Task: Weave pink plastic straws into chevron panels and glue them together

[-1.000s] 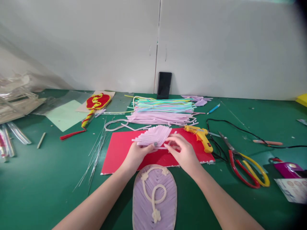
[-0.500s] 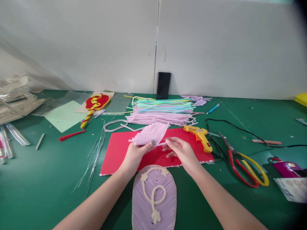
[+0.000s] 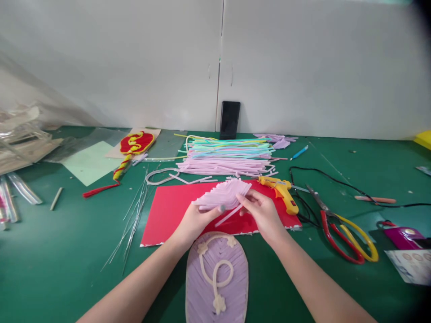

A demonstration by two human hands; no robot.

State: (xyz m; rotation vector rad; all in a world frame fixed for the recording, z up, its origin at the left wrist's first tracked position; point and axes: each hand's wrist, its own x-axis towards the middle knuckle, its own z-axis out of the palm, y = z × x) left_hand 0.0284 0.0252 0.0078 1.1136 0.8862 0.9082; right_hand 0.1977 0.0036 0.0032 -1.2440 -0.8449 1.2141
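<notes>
A panel of pale pink pipe cleaners, laid side by side in slanted rows, is held over the red sheet. My left hand is closed on the panel's lower left edge, thumb in front. At the panel's right side, my right hand pinches its edge between thumb and fingers. One pink pipe cleaner slants down to the left from near the right fingertips. Below my hands lies a purple oval piece with cream flowers and a looped cream stem.
Behind the red sheet are bundled pink and green pipe cleaners and an upright phone. To the right lie a yellow glue gun, its black cord and scissors. Thin wires and a red-yellow fan are at left.
The pink panel has shifted right and tilted flatter. My right hand has moved from its lower pipe cleaner to the right edge, and that pipe cleaner now slants down.
</notes>
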